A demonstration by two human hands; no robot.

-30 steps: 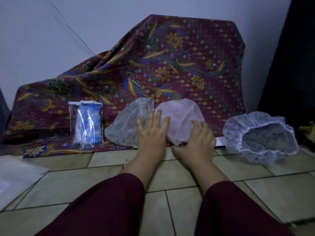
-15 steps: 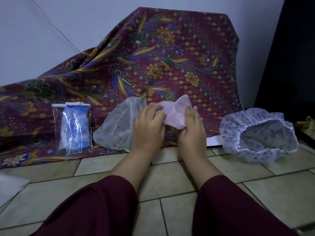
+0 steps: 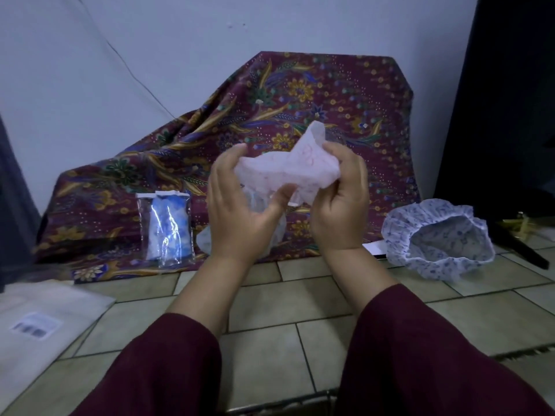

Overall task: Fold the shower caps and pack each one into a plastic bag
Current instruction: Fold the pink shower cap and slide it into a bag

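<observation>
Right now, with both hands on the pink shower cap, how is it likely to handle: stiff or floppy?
Probably floppy: the pink shower cap crumples and sags between the left hand and the right hand. Likely very light, since it looks thin and translucent. Its gathered folds may spring open if released.

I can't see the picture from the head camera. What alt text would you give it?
Two hands, left and right, hold a crumpled pink shower cap up over a tiled floor. Behind them a patterned cloth drapes against the wall, with a blue cap packed in a clear bag at left and an open blue-flowered cap at right.
</observation>
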